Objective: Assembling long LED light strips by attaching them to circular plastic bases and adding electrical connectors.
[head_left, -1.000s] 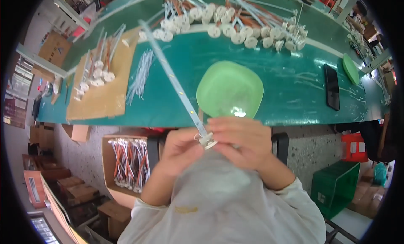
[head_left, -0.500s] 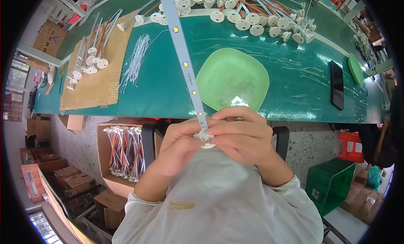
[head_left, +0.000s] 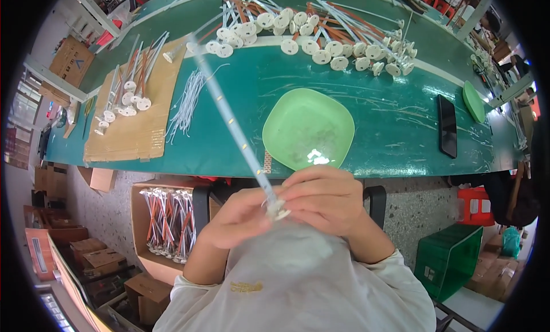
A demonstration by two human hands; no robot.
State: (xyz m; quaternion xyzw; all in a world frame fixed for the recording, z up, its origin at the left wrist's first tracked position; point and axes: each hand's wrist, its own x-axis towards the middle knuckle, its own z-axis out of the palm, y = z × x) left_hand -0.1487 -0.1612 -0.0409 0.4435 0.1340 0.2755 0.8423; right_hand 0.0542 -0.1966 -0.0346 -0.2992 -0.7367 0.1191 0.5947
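Note:
In front of my chest, both hands hold a long narrow LED light strip (head_left: pixel 231 121), white with small yellow chips, slightly blurred. It slants up and to the left over the table. At its lower end is a round white cap (head_left: pixel 278 210). My left hand (head_left: pixel 236 218) is closed around the left side of this end, thumb near the cap. My right hand (head_left: pixel 327 200) pinches the same end from the right, fingers bent over it. What the fingertips touch is partly hidden. Just beyond my hands lies a light green tray (head_left: pixel 306 123) on the green table (head_left: pixel 229 160).
Many similar capped strips (head_left: pixel 338 48) lie at the table's back; others rest on cardboard (head_left: pixel 126 143) at left, near white wires (head_left: pixel 186 106). A black phone (head_left: pixel 447 126) lies at right. Below are a carton of strips (head_left: pixel 170 223) and a green crate (head_left: pixel 450 257).
The strip's upper end has swung left, so the strip leans more. Both hands sit slightly lower in view and still hold its capped end. The whole view has shifted a little.

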